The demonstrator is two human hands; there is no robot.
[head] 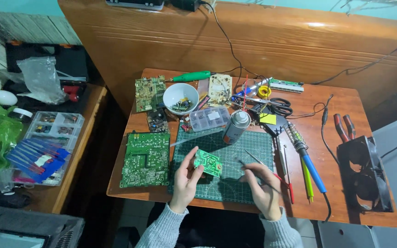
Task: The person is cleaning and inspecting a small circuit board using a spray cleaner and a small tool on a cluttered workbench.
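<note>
Person seated at the near edge of a small wooden table (pixel 345 98). Left hand (pixel 187 177) grips a small green circuit board (pixel 207 162) between thumb and fingers, tilted, held just above the green cutting mat (pixel 249 149) near the mat's middle. Right hand (pixel 263 183) is closed around a thin metal tool (pixel 253 167), probably tweezers; its tip points up-left toward the small board without touching it.

Large green circuit board (pixel 145 159) lies flat at the table's left edge, just beside the mat. A spray can (pixel 236 127) stands upright at the mat's far edge, beside a clear compartment box (pixel 209 118). White bowl (pixel 180 98) with small parts sits toward the far left corner. Blue-handled soldering iron (pixel 306 158) lies right of the mat; red-handled pliers (pixel 344 127) and a black fan (pixel 363 174) near the right edge.
</note>
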